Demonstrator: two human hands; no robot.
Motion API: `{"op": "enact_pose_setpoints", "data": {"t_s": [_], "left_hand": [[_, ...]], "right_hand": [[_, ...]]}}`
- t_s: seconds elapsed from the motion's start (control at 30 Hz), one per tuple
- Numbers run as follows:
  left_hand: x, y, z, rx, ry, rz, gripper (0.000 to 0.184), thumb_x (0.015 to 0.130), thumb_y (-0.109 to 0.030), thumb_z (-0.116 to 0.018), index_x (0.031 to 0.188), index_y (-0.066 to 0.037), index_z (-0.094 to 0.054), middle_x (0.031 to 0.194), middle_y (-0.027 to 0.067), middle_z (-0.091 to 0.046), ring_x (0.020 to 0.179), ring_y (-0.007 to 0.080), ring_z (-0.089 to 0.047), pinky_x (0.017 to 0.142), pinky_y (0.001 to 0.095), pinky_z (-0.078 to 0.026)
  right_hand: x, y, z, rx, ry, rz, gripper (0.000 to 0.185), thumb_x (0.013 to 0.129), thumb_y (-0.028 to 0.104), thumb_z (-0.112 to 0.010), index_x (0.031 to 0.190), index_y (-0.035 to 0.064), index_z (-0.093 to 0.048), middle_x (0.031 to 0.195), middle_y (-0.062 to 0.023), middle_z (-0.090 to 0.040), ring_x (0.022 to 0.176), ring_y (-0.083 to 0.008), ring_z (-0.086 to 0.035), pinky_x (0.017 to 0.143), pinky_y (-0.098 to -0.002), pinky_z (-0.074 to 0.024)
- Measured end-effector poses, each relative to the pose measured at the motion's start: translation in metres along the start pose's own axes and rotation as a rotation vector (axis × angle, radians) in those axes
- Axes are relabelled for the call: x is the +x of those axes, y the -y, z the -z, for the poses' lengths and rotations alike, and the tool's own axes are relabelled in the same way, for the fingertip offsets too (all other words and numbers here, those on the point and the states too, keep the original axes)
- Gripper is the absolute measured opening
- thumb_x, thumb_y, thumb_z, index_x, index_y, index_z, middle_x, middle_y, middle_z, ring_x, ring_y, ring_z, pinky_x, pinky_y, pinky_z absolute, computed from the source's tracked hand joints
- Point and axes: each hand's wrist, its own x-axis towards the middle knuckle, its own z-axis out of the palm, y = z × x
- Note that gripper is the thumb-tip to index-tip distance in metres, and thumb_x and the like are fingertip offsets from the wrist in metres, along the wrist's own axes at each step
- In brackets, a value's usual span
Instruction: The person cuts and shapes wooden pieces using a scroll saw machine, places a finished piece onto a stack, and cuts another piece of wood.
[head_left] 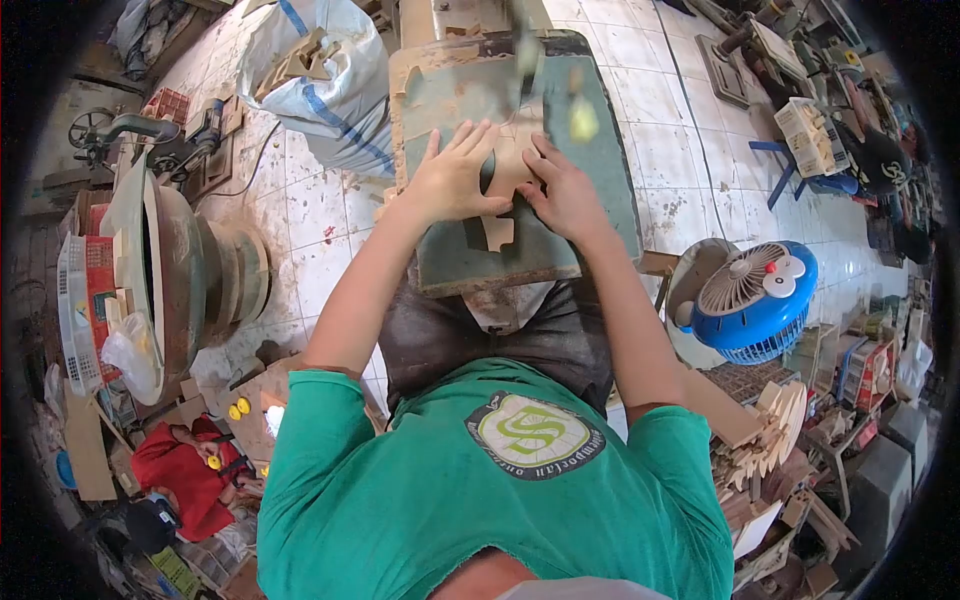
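A thin, light-brown piece of wood lies on the grey-green table of a machine saw. My left hand rests flat on the wood's left side, fingers spread and pointing away from me, thumb reaching inward. On the right side my right hand presses down, its fingers slightly bent and its thumb apart from them. Faint lines show on the wood between the hands. Just beyond the fingertips, the saw's upper part is blurred, so the blade cannot be made out. A cut wood piece lies nearer to me.
A white sack of wood offcuts stands at the back left. A large round machine is to my left. A blue fan stands close on my right, with stacked wood pieces behind it. A cable crosses the tiled floor.
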Motion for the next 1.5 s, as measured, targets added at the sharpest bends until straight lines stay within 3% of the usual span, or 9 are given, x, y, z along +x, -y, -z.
{"op": "enact_pose_setpoints", "data": {"t_s": [0.73, 0.93, 1.23, 1.5], "left_hand": [[0.009, -0.002, -0.001, 0.029, -0.027, 0.033, 0.120, 0.075, -0.064, -0.084, 0.169, -0.008, -0.034, 0.175, 0.0147, -0.035, 0.163, 0.0329, -0.029, 0.131, 0.0622, -0.022], [0.011, -0.003, 0.002, 0.024, -0.022, 0.043, 0.120, 0.075, -0.065, -0.085, 0.169, -0.009, -0.033, 0.174, 0.0148, -0.035, 0.163, 0.0330, -0.030, 0.130, 0.0632, -0.023], [0.013, -0.004, 0.001, 0.001, -0.035, 0.062, 0.121, 0.077, -0.065, -0.085, 0.169, -0.009, -0.032, 0.175, 0.0147, -0.034, 0.163, 0.0332, -0.029, 0.130, 0.0647, -0.022], [0.014, -0.006, -0.003, -0.024, -0.092, 0.074, 0.122, 0.074, -0.067, -0.086, 0.168, -0.008, -0.036, 0.174, 0.0178, -0.034, 0.163, 0.0396, -0.028, 0.129, 0.0659, -0.022]], "right_hand": [[0.011, -0.013, 0.002, 0.044, 0.040, 0.021, 0.052, 0.094, 0.019, -0.080, 0.142, 0.0061, -0.064, 0.159, -0.0237, -0.054, 0.137, -0.0438, -0.059, 0.111, -0.0469, -0.0530], [0.016, -0.010, 0.006, 0.026, 0.078, -0.022, 0.053, 0.093, 0.018, -0.081, 0.142, 0.0066, -0.065, 0.157, -0.0234, -0.055, 0.133, -0.0444, -0.062, 0.108, -0.0471, -0.0549], [0.018, -0.024, 0.001, 0.050, 0.004, 0.104, 0.052, 0.092, 0.019, -0.080, 0.141, 0.0084, -0.064, 0.153, -0.0218, -0.058, 0.125, -0.0460, -0.064, 0.105, -0.0506, -0.0545], [0.025, -0.032, 0.001, 0.034, 0.035, 0.123, 0.053, 0.092, 0.020, -0.080, 0.142, 0.0090, -0.065, 0.154, -0.0180, -0.059, 0.131, -0.0443, -0.061, 0.108, -0.0505, -0.0523]]}}
